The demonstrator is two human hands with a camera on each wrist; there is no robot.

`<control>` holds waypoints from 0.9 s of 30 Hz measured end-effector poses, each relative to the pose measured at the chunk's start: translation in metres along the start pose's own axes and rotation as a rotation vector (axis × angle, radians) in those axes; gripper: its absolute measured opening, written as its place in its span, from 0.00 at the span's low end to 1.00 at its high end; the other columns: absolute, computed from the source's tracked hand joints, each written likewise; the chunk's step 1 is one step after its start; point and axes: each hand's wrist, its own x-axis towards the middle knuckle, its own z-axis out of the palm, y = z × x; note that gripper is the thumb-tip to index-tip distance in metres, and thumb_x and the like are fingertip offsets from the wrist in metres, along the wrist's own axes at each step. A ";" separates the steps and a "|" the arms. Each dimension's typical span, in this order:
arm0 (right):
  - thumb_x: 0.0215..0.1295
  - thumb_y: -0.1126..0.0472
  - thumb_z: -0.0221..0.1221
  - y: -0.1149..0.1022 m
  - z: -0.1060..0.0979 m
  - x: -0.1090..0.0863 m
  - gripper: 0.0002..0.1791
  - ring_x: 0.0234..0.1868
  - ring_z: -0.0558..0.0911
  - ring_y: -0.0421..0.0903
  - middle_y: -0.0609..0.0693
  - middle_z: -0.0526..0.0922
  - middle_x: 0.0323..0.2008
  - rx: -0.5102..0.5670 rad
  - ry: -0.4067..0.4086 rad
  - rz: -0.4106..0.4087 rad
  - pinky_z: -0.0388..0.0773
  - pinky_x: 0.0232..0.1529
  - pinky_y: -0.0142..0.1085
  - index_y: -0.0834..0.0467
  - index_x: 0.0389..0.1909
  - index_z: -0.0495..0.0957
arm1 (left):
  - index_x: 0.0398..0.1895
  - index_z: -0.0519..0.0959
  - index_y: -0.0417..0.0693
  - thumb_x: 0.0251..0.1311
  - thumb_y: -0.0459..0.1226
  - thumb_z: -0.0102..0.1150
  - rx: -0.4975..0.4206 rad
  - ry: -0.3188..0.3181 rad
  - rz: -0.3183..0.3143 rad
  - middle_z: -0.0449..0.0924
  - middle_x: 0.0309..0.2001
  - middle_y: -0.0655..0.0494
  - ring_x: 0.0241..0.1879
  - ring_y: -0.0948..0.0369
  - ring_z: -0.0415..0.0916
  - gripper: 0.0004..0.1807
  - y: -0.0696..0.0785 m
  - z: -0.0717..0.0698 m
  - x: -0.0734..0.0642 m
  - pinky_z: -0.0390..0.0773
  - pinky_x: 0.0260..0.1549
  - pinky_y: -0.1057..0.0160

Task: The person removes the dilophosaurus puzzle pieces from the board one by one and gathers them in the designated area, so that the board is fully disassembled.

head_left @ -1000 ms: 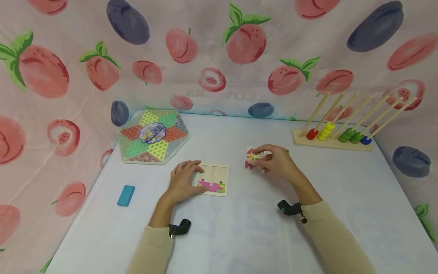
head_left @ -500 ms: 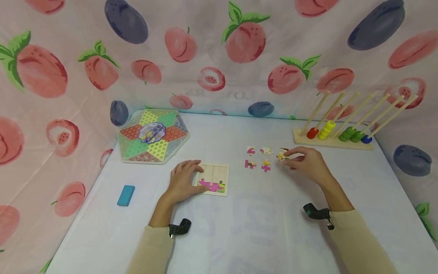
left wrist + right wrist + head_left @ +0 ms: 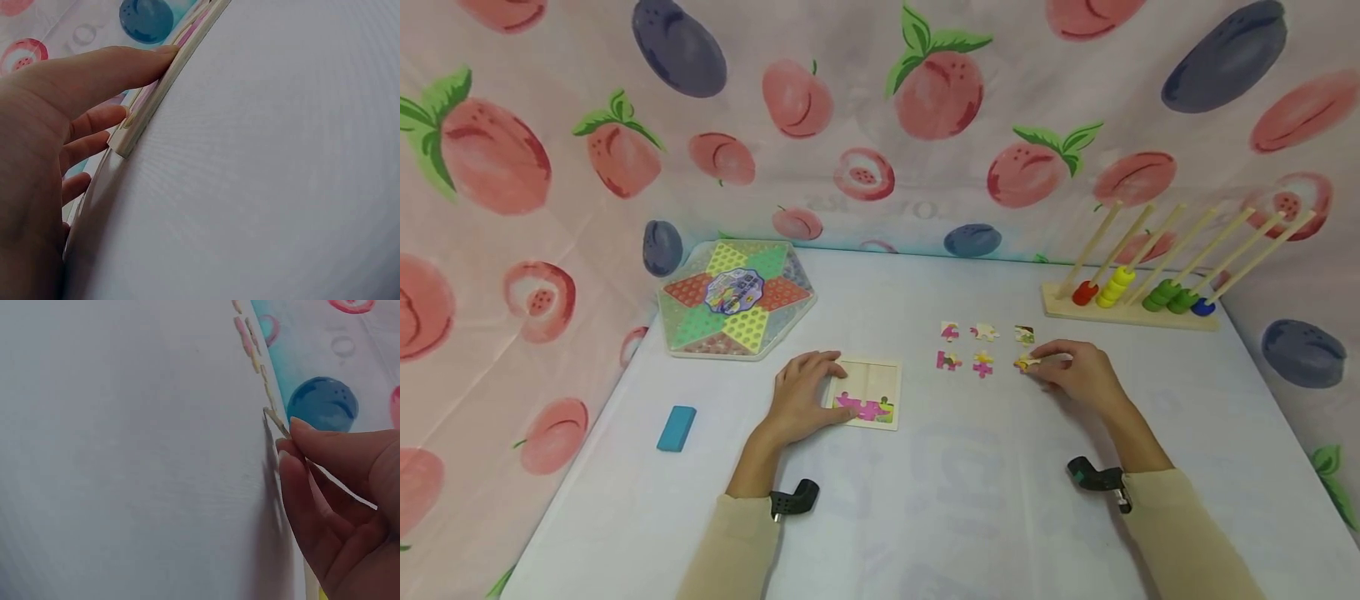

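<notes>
My left hand holds the left side of a small square wooden puzzle tray, its thumb on the front rim and fingers at the left side. Pink and green puzzle pieces fill the tray's front strip; bare wood shows behind. To the right, my right hand pinches a small yellowish puzzle piece between thumb and fingertips. The right wrist view shows this piece edge-on, tilted, its lower end close over the table. Several loose pieces lie in two rows left of and behind it.
A hexagonal Chinese checkers board lies at the back left. A blue block is on the table's left side. At the back right stands a wooden peg abacus with coloured beads. Fruit-print cloth hangs behind the table.
My right hand has moved right from over the left loose pieces, then slightly toward me with the yellowish piece, uncovering the rows. The left hand and tray have stayed put.
</notes>
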 end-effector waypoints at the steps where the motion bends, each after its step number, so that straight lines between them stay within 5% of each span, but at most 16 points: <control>1: 0.65 0.56 0.69 0.000 0.001 0.000 0.18 0.26 0.86 0.39 0.58 0.91 0.36 -0.006 0.006 0.005 0.79 0.30 0.30 0.61 0.52 0.83 | 0.51 0.78 0.56 0.47 0.49 0.78 -0.001 0.001 0.004 0.66 0.76 0.55 0.77 0.47 0.51 0.28 0.000 0.000 0.000 0.45 0.74 0.39; 9: 0.64 0.54 0.69 -0.003 0.008 0.001 0.18 0.26 0.81 0.41 0.54 0.90 0.28 -0.076 0.075 0.048 0.74 0.28 0.31 0.62 0.49 0.86 | 0.50 0.78 0.56 0.46 0.48 0.79 -0.018 0.014 0.020 0.67 0.75 0.55 0.77 0.47 0.51 0.27 0.003 -0.002 0.001 0.45 0.74 0.39; 20: 0.64 0.52 0.69 -0.010 0.014 0.002 0.19 0.42 0.78 0.53 0.64 0.87 0.46 -0.153 0.111 0.077 0.70 0.37 0.36 0.62 0.48 0.86 | 0.50 0.78 0.56 0.46 0.48 0.79 -0.018 0.009 0.011 0.67 0.76 0.54 0.77 0.47 0.51 0.28 0.003 -0.002 0.000 0.45 0.74 0.38; 27: 0.64 0.54 0.68 -0.017 0.015 0.001 0.19 0.50 0.79 0.60 0.67 0.85 0.51 -0.166 0.102 0.080 0.75 0.47 0.49 0.64 0.48 0.86 | 0.50 0.78 0.55 0.46 0.48 0.79 -0.008 0.018 0.018 0.68 0.75 0.54 0.77 0.47 0.52 0.28 0.001 -0.001 0.000 0.46 0.74 0.39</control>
